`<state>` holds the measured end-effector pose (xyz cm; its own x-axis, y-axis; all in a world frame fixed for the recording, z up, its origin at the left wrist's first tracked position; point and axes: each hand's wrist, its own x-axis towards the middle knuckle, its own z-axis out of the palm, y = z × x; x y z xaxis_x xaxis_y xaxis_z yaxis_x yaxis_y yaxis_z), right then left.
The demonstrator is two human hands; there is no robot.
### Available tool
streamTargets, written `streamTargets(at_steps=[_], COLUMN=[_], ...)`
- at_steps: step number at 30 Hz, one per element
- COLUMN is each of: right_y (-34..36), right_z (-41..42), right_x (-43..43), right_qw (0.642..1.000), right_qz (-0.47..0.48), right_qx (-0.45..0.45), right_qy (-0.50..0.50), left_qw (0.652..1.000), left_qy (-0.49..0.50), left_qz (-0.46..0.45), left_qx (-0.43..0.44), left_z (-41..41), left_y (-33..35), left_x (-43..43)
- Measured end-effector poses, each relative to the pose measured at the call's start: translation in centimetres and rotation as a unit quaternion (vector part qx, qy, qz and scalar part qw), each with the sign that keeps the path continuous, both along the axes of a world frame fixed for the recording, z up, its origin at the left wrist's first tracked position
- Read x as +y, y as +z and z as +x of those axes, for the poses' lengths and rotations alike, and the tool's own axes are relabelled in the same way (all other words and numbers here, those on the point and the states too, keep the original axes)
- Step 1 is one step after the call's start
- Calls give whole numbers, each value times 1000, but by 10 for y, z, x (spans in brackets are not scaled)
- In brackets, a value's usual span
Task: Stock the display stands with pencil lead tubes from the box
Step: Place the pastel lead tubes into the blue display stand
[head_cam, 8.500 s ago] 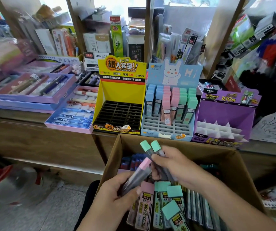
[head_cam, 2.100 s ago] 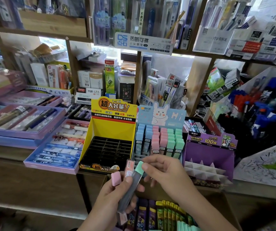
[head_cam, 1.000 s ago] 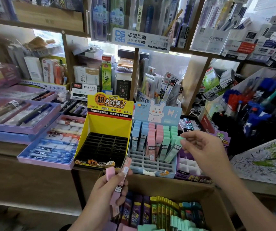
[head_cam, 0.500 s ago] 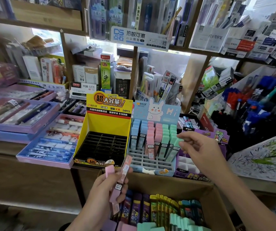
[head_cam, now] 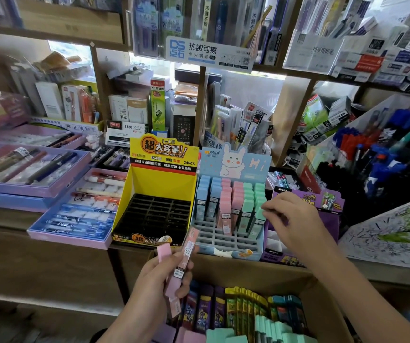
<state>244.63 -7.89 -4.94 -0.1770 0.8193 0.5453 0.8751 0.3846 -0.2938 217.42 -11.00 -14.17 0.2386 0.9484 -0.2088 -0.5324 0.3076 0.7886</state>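
Several rows of lead tubes (head_cam: 248, 308), in purple, yellow-green, teal and mint, stand packed on end in the open cardboard box (head_cam: 248, 272) nearest the camera. Over the box's left corner the left hand (head_cam: 154, 288) grips two pink-capped tubes (head_cam: 191, 237). The fingers curl round their lower halves and the thumb lies across the front, so the caps stick up and tilt right, above the fingertips. Just beyond the box, three display stands sit side by side on the wooden counter (head_cam: 50, 256). The yellow stand (head_cam: 162, 184) on the left has a black slotted tray. The blue rabbit stand (head_cam: 223, 243) in the middle holds blue-, pink- and mint-capped tubes upright in the back rows of its grid. The purple stand (head_cam: 330, 219) on the right has white dividers. The right hand (head_cam: 295, 224) reaches over the purple stand with its fingers loosely curled. Its fingertips (head_cam: 265, 208) meet the cap of the front mint-capped tube (head_cam: 257, 222), which leans in a slot of the rabbit stand's rightmost column. Whether they pinch the cap or only touch it cannot be told. Lilac trays of pens (head_cam: 70, 233) lie further left on the counter. Behind everything, wooden shelves (head_cam: 70, 23) are crowded with boxed stationery.
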Motion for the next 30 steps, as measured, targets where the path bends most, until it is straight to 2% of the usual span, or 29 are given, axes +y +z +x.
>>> streamTargets(at_steps=[4,7,8,10,14,16,22,26,30], right_y=[2,2,1,-4,-15,-18,-21,-27,-32], right_z=[-15,-35,-43,-55,-72,-78,-67,-61,-65], right_x=[-13,-21,-22,-24,-23,-22,-21,-27,-33], right_qw=[997,974,964,959,963,957,949,940,919], right_qz=[34,-54,-90,-140,-191,-213,-224,-254,-306], right_qx=[68,219,243,227,108,86,170,181,166], right_qy=[2,36,55,93,155,177,142,136,185], left_qw=[1000,1000,999,999,998,997,996,996,995], left_qy=[-8,-24,-29,-41,-59,-64,-43,-21,-28], left_qz=[-7,-9,-8,-1,26,36,72,75,85], left_qx=[-10,-14,-15,-11,12,23,37,50,37], left_z=[1,1,1,1,1,0,-4,-3,0], left_y=[3,3,3,2,2,1,0,-2,-4], left_x=[-1,-2,-2,-3,-4,-5,-3,-1,0])
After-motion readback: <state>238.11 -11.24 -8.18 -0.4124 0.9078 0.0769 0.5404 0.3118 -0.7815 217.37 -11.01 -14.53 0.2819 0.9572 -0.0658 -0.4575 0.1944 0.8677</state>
